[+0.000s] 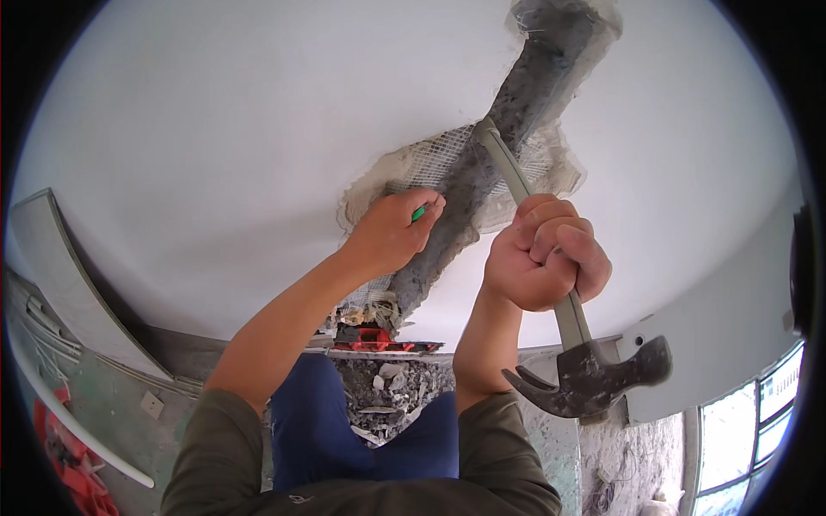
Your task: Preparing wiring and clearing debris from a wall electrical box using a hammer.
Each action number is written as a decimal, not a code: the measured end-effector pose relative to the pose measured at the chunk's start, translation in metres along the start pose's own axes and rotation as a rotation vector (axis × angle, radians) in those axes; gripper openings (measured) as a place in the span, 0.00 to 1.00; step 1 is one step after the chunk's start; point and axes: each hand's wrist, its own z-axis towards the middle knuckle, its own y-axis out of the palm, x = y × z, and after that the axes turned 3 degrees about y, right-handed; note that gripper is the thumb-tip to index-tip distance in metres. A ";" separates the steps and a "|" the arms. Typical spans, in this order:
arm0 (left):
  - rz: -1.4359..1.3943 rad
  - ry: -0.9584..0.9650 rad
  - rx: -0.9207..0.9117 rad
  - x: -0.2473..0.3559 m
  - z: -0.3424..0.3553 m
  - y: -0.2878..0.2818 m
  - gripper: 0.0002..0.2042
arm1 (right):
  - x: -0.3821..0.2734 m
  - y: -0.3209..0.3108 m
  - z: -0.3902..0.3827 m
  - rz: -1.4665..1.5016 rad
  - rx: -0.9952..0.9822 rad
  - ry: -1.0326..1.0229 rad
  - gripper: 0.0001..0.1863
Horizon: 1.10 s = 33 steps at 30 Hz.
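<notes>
My right hand (549, 258) is closed round the handle of a claw hammer (607, 378). The dark metal head hangs below my fist, while the pale handle runs up across the chased groove (538, 77) in the white wall. Whether the handle's end touches the wall, I cannot tell. To the left, my left hand (389, 230) is closed in front of the groove's lower stretch. A bit of a small green object (419, 212) shows between its fingers; the rest is hidden, so its kind is unclear. Torn mesh (430, 159) lies bare beside the groove.
Broken rubble (391, 383) lies on the floor between my knees, below a red piece (374, 338) at the wall's foot. A long panel (82, 275) leans at the left, near a white pipe (95, 443) and red bags (73, 464). A window (744, 421) is at lower right.
</notes>
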 end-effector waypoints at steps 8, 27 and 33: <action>0.004 0.009 -0.004 -0.004 0.000 0.001 0.14 | -0.048 -0.011 0.014 0.145 0.160 -0.156 0.05; 0.055 -0.032 -0.025 -0.003 0.001 -0.001 0.13 | 0.007 -0.017 -0.004 0.002 0.148 0.051 0.11; -0.020 -0.030 0.012 -0.002 0.004 0.004 0.17 | -0.064 -0.052 -0.037 0.130 0.168 0.341 0.14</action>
